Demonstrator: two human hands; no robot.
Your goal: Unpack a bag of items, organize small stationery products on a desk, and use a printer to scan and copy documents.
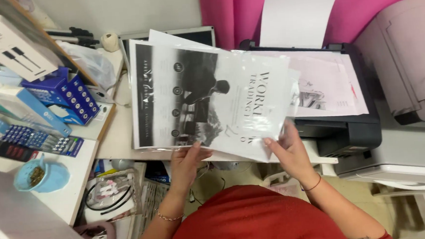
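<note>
White rectangular carton [14,45] with black cable picture far up-left of the left-hand fingers [197,150], blue boxes [68,96] dotted white just below it, flat dark blue card pack [41,140] well left of those fingers

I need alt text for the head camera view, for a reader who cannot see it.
Seen from above, a person's left hand and right hand hold the near edge of a black-and-white printed sheet above a white desk. A black printer with blank paper stands behind it; blue boxes lie at the left.
</note>
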